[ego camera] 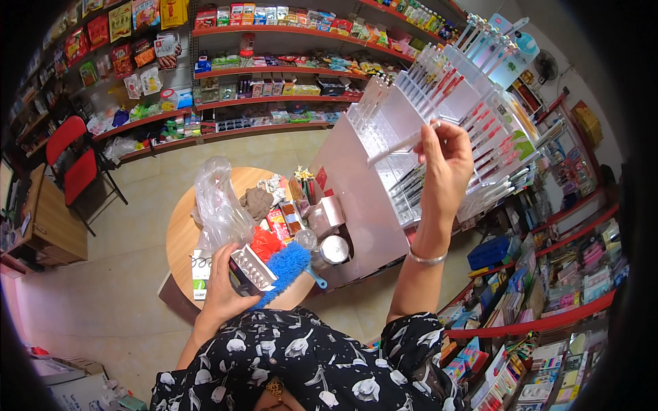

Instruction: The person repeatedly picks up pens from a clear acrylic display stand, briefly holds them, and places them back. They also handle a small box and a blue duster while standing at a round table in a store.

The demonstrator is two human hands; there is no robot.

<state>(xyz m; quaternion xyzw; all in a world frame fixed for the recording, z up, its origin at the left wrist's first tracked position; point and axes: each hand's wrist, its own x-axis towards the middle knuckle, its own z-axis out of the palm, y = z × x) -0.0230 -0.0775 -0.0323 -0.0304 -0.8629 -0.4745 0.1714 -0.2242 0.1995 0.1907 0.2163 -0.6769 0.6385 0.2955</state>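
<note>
My left hand [226, 287] holds a small open box of pens [254, 268], whose ends show at the top, over the near edge of the round wooden table. In my raised right hand [444, 159], between thumb and fingers, is a slim white pen [398, 147]. That hand is in front of the tiered clear pen display rack [385, 97], which holds many upright pens in rows. Black pens [411, 187] stand in the rack's lower section, left of my right wrist. A blue fluffy duster [288, 264] lies right beside the box.
The round table [180, 226] bears a clear plastic bag [216, 200], a red plastic bag [266, 242], a lidded jar [334, 249] and a pencil holder [303, 190]. Stocked shelves [277, 69] line the far wall. A red folding chair [79, 174] stands at left; more goods shelves [534, 322] are at right.
</note>
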